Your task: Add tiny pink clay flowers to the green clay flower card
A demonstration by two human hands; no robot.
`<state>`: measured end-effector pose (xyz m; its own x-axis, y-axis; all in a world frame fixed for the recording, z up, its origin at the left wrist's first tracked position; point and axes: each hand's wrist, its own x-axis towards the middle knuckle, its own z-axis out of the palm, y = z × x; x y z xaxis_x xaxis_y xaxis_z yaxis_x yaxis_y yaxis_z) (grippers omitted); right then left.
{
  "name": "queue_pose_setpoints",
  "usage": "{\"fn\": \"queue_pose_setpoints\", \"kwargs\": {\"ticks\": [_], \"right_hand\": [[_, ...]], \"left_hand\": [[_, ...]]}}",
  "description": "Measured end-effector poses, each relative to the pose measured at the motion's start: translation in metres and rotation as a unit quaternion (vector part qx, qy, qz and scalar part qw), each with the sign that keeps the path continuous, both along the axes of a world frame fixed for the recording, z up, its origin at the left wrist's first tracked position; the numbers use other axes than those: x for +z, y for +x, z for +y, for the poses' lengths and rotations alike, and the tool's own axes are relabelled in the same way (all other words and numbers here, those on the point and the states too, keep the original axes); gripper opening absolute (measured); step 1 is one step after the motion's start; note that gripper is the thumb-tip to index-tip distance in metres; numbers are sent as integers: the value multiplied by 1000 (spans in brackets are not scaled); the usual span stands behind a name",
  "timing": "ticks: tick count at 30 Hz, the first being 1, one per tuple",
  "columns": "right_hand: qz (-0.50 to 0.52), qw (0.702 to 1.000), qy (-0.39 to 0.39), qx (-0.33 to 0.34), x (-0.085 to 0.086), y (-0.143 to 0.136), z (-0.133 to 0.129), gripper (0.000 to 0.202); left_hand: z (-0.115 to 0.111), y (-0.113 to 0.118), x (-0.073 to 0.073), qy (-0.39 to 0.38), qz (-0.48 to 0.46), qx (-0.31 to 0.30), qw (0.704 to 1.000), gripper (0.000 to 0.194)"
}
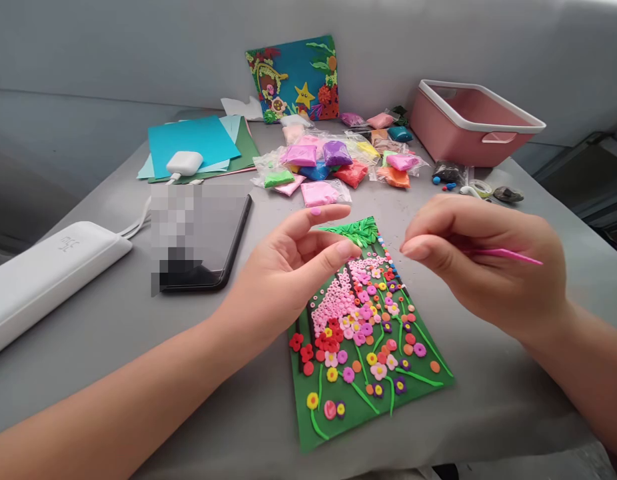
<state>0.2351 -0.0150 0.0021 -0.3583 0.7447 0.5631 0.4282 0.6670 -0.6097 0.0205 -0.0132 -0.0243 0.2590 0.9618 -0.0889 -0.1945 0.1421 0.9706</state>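
My left hand (293, 267) hovers over the upper left of a green board (313, 427), its thumb and index finger apart. A small pink spot (315, 211) shows on the index finger; I cannot tell what it is. My right hand (493, 267), beyond the board's right edge, is closed around a thin pink stick-like tool (513, 254), whose end pokes out by the palm. Its fingertips are pinched together, and the tool's other end is hidden. Clay flowers (378, 370), pink clay rings (333, 303), green stems and green clay leaves (361, 233) cover the board.
Behind the board lie several bags of coloured clay (321, 193), a pink basket (453, 137) and an upright sea-scene clay picture (293, 80). On the left are a phone (218, 240), a white power bank (63, 267), coloured sheets (188, 140) and a white earbud case (185, 163).
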Motion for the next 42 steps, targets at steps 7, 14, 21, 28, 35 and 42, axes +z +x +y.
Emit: {"fn": "queue_pose_setpoints", "kwargs": {"ticks": [7,14,21,28,35,42], "right_hand": [[7,1000,16,-15,-2,0,1,16],[14,999,23,-33,-2,-1,1,7],[32,999,26,-31,-3,1,1,9],[36,996,-2,-80,-7,4,8,25],[-168,977,-35,-128,-23,10,36,18],[-279,946,-110,-124,-30,9,42,17]], "left_hand": [[3,-1,-2,20,4,59,998,28],[3,-2,2,36,-8,121,992,27],[-1,2,-2,33,27,90,995,21],[8,0,-1,48,-26,151,987,21],[20,-4,-2,51,39,163,985,11],[20,-4,-13,64,84,124,987,10]]}}
